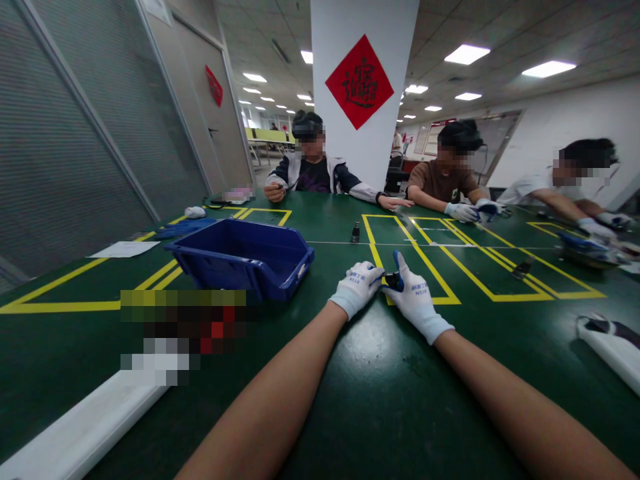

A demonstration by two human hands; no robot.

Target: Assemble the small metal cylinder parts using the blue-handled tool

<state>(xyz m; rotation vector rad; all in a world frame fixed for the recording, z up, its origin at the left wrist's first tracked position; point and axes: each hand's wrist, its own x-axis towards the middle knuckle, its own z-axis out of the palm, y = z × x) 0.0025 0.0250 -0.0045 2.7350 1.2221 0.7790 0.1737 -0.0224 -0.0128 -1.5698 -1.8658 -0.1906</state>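
While both gloved hands meet above the green table [373, 387], a small black part [392, 281] sits between them, just beside the near end of a strip outlined in yellow tape [445, 301]. The right hand [416, 292] has its blue-coated fingers bent about the part, with the thumb standing up and spread away from it. The left hand [356, 285] has its fingers curled and pressed together, their tips at the part's left side; whether they pinch it, I cannot tell. Beyond the hands, a small dark piece [355, 232] stands upright on the table, and another dark piece [523, 268] lies tilted farther right, among the taped outlines. To the left is a blue bin [245, 287] with its low front facing right; past it lie blue gloves [183, 229] and a sheet of paper [125, 249]. A long white object [75, 427] reaches in at the near left. Across the table sits a person in a dark shirt [313, 175], one hand resting on the surface; farther right, a person in a brown shirt [434, 181] and a person in white [537, 190] wear pale gloves.
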